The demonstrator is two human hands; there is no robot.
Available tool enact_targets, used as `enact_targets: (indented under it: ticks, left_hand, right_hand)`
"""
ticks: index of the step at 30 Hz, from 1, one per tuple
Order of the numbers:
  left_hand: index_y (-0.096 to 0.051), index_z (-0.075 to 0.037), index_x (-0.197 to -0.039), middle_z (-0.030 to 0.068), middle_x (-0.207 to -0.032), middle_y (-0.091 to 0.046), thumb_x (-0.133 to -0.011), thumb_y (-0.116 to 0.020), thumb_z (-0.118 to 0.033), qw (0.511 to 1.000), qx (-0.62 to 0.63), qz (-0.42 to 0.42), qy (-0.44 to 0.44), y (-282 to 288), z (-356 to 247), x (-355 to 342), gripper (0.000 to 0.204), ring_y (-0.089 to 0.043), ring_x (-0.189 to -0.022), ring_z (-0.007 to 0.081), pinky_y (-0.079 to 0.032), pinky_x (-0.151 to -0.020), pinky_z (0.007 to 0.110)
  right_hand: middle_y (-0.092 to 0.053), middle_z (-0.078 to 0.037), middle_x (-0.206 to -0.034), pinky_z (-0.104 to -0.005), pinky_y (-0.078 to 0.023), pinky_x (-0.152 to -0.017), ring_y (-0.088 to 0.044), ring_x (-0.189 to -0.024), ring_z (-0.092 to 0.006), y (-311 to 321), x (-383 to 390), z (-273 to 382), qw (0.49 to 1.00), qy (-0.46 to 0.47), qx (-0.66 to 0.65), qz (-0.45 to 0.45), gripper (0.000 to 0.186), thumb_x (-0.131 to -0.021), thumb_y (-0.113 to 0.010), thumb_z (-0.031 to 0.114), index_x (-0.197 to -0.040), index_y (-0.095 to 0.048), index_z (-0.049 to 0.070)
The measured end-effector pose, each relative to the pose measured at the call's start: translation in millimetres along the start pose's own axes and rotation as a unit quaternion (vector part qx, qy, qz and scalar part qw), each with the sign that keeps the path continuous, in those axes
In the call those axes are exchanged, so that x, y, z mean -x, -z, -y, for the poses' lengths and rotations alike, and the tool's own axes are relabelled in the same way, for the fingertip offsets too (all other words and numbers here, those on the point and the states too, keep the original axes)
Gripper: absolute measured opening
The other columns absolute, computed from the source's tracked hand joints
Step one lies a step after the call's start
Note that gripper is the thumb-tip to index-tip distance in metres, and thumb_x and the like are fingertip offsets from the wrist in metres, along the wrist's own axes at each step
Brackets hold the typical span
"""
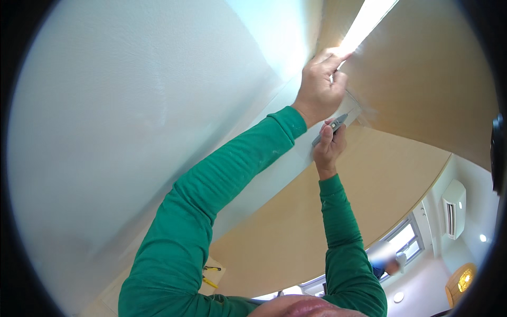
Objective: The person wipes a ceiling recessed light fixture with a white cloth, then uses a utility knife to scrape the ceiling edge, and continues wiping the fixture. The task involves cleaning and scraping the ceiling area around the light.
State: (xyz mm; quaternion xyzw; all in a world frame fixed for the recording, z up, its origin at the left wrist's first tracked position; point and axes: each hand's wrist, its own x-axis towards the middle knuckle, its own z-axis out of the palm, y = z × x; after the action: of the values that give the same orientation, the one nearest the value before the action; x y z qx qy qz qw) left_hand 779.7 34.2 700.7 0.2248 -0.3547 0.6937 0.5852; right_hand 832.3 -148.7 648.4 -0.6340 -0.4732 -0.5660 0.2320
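Note:
My left hand [321,84] reaches up to the lower end of a bright light strip [365,26] set between wooden panels. Its fingers are curled together at the glowing edge; glare hides what they may hold. Just below it, my right hand [328,150] grips a slim grey handheld tool [331,130] with a thin pointed tip, whose exact kind I cannot make out. The tip points up toward a narrow seam beside the wooden panel [422,74]. Both forearms are in green sleeves.
A white surface [116,105] fills the left, and a curved wooden panel [296,222] lies below my hands. Yellow-handled tools [210,282] rest low by my left arm. Toward the lower right are a person [388,261], a window [406,238], an air conditioner [454,208] and a woven lamp [460,282].

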Motion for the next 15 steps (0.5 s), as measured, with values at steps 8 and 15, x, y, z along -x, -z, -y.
enact_targets:
  ticks: [8,15]
  left_hand:
    - [-0.064,0.003,-0.135,0.0147,-0.123,-0.07,-0.096,-0.049,0.006,0.996,0.07,0.041,-0.026,11.8,-99.2,-21.3,0.042,-0.068,-0.113,0.0193,-0.054,-0.101,0.033]
    - [-0.069,-0.003,-0.133,0.0095,-0.107,-0.076,-0.093,-0.069,-0.003,0.855,-0.211,0.364,0.302,160.1,-259.5,133.0,0.039,-0.071,-0.091,0.0148,-0.058,-0.08,0.031]
  right_hand:
    - [-0.068,-0.014,-0.081,-0.0418,-0.05,-0.061,-0.066,-0.067,-0.0312,25.7,21.9,-0.1,0.995,-0.004,0.098,0.018,0.031,-0.104,-0.063,0.036,-0.1,-0.062,0.005]
    - [-0.068,-0.016,-0.08,-0.044,-0.052,-0.062,-0.066,-0.068,-0.0356,10.0,30.4,10.4,0.999,0.027,0.03,0.019,0.034,-0.105,-0.062,0.041,-0.104,-0.064,0.007]
